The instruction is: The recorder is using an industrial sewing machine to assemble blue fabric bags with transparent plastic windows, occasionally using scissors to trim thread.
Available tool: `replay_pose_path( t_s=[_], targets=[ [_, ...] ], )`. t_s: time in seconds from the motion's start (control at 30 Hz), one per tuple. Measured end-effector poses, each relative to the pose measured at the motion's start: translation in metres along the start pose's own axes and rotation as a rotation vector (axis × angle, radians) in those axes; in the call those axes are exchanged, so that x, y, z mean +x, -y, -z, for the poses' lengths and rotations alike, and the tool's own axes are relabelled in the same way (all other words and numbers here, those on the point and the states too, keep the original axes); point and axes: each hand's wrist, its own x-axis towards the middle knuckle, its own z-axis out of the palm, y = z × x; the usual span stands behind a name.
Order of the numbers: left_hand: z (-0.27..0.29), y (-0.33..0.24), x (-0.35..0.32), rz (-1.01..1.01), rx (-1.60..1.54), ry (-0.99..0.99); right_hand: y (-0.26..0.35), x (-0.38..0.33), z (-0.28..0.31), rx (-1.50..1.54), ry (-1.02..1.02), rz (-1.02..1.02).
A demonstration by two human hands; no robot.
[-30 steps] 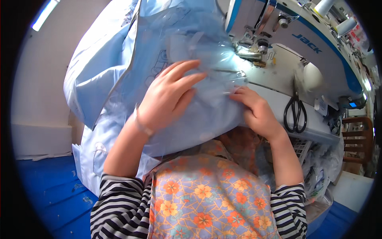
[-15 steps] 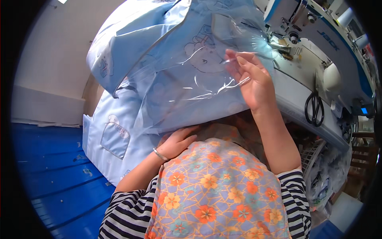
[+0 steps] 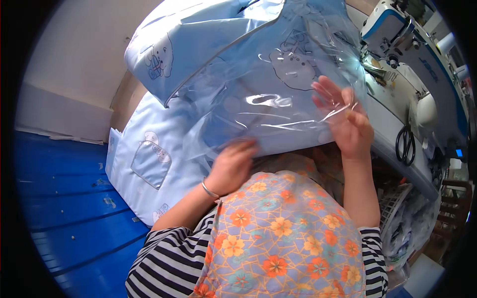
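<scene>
A clear plastic sheet lies glossy and creased over light blue fabric printed with cartoon animals and edged with grey piping. My right hand pinches the sheet's right part between thumb and finger, the other fingers stretched out behind the film. Close to the sheet's lower left edge is my left hand, its fingers smeared by motion; whether they grip anything is not visible. To the left, a blue fabric piece with a piped pocket hangs over the table's side.
A white and blue sewing machine stands at the right, its lamp lit near the fabric. Black-handled scissors lie on the machine table's edge. Below is a white basket with plastic bags. A blue ridged surface spreads at the left.
My left hand has lifted from my apron toward the sheet's lower edge. My right hand has shifted slightly lower relative to the printed animal. The whole view has swung, moving everything rightward.
</scene>
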Motion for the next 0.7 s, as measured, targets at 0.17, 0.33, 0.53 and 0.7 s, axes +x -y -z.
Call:
replay_pose_path(
  t_s=[0.17,0.33,0.53,0.7],
  targets=[
    [-0.022,0.035,0.027,0.148,0.338,-0.318,-0.008,0.017,0.003,-0.11,0.037,-0.031],
    [0.007,0.068,0.076,0.002,0.509,-0.466,-0.014,-0.031,0.007,-0.06,-0.103,-0.116],
    [-0.052,0.082,-0.004,-0.444,0.102,0.212,-0.005,-0.099,0.013,-0.214,-0.626,-0.221],
    [-0.036,-0.001,0.037,-0.095,-0.677,0.582,0.029,-0.089,-0.021,-0.06,-0.45,0.085]
  ],
)
